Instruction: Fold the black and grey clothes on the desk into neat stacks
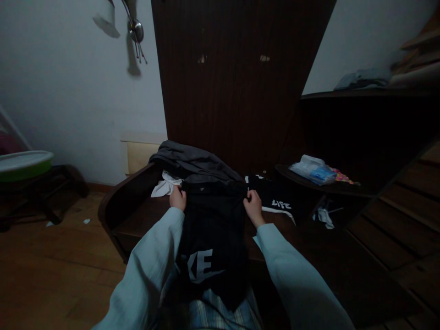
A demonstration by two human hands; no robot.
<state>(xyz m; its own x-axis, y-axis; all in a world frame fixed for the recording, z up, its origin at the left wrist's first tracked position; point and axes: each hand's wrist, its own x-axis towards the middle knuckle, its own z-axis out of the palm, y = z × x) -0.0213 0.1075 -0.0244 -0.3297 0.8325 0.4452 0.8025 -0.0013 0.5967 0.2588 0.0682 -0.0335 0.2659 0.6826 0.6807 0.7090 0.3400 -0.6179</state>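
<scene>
The room is dim, with a cool bluish cast, and the pale wall (68, 101) is among its brightest areas. A soft shadow falls below the wall lamp (135, 31). The space under the shelf (343, 95) sinks to near black, and the black cloth (215, 220) loses most folds. The far right edge looks smeared and stretched.

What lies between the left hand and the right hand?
In the head view, a black garment spans from the left hand to the right hand.

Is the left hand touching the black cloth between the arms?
Touching. The head view shows the left hand gripping the black cloth near one upper corner.
</scene>
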